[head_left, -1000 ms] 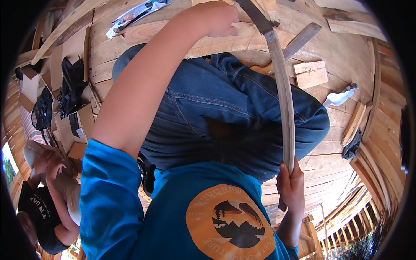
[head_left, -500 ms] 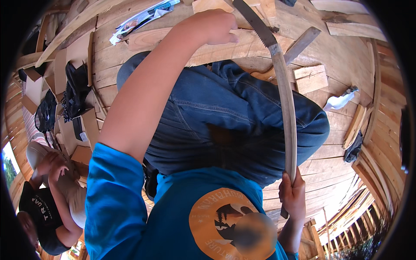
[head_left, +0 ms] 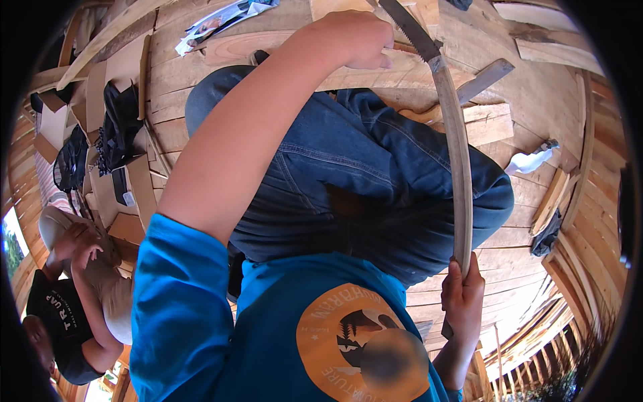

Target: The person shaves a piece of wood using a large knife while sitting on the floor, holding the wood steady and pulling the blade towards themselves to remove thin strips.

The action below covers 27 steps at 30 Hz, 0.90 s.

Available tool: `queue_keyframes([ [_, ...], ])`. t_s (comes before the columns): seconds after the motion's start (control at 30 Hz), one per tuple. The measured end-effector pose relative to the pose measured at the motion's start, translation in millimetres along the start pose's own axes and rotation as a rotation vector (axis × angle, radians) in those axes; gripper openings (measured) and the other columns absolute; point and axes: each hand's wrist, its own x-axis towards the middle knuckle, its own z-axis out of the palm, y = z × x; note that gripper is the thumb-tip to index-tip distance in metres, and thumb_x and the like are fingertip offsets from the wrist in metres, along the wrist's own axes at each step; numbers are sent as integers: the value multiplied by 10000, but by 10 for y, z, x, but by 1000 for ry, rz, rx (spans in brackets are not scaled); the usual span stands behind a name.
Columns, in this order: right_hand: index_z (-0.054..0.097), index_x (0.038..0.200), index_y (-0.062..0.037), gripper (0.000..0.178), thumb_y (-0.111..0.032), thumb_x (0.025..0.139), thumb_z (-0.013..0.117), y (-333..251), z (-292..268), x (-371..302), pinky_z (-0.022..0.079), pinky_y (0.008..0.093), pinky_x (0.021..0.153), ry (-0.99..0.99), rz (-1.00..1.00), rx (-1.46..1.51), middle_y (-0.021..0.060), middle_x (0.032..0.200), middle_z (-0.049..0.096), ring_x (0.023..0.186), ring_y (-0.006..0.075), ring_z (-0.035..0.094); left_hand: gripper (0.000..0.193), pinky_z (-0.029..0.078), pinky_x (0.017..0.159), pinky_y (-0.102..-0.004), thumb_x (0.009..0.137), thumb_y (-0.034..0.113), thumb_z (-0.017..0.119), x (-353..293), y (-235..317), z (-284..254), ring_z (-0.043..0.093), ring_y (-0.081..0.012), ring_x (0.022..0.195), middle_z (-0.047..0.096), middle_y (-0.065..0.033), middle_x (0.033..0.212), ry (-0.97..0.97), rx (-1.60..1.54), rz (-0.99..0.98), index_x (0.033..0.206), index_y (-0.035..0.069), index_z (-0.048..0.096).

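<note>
My right hand is closed around the lower end of a long, curved wooden handle of a hand saw. The saw's dark toothed blade points away from me at the top of the view. My left hand is curled just left of the blade, above a pale wooden board. Its fingers are bent and whatever they hold, if anything, is hidden. The board lies crosswise in front of my crossed legs in dark jeans.
Beyond my right knee lie a short wood block, a grey flat-bladed tool and a white plastic bag. Open cardboard boxes with black items stand at the left. Another person sits at the lower left, hands together.
The saw and my right hand have shifted slightly right, the hand also a little forward. My left hand appears slightly farther right, still curled. The view itself has shifted a little.
</note>
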Motion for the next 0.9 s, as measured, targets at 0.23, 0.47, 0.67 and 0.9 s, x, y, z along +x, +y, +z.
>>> queue_keyframes([
  [0.23, 547, 1007, 26, 127, -101, 1008, 533, 195, 137, -407, 405, 332, 454, 21, 53, -43, 105, 555, 541, 452, 178, 558, 321, 554, 848, -450, 861, 343, 702, 5, -23, 23, 691, -330, 970, 718, -160, 1006, -51, 16, -49, 1050, 86, 735],
  [0.47, 530, 1029, 51, 151, -98, 1020, 513, 154, 143, -107, 387, 343, 427, -21, -32, -16, 123, 540, 533, 437, 206, 563, 306, 563, 823, -445, 856, 345, 709, -73, 89, -68, 696, -327, 946, 718, -150, 967, -71, 104, -16, 1004, 79, 743],
  [0.67, 526, 1008, 23, 128, -101, 1025, 503, 96, 32, -353, 355, 303, 425, -9, 10, 2, 64, 521, 489, 443, 109, 511, 282, 576, 795, -428, 872, 358, 710, -137, 259, 15, 704, -287, 939, 723, -88, 958, 0, 145, -1, 998, 111, 753],
  [0.9, 530, 1021, 28, 152, -123, 1028, 518, 145, 275, -134, 373, 322, 415, 3, -26, 98, 96, 522, 521, 431, 173, 553, 239, 577, 819, -419, 820, 279, 750, -68, 236, -82, 699, -279, 985, 730, -85, 1017, -60, 184, -57, 993, 114, 757],
])
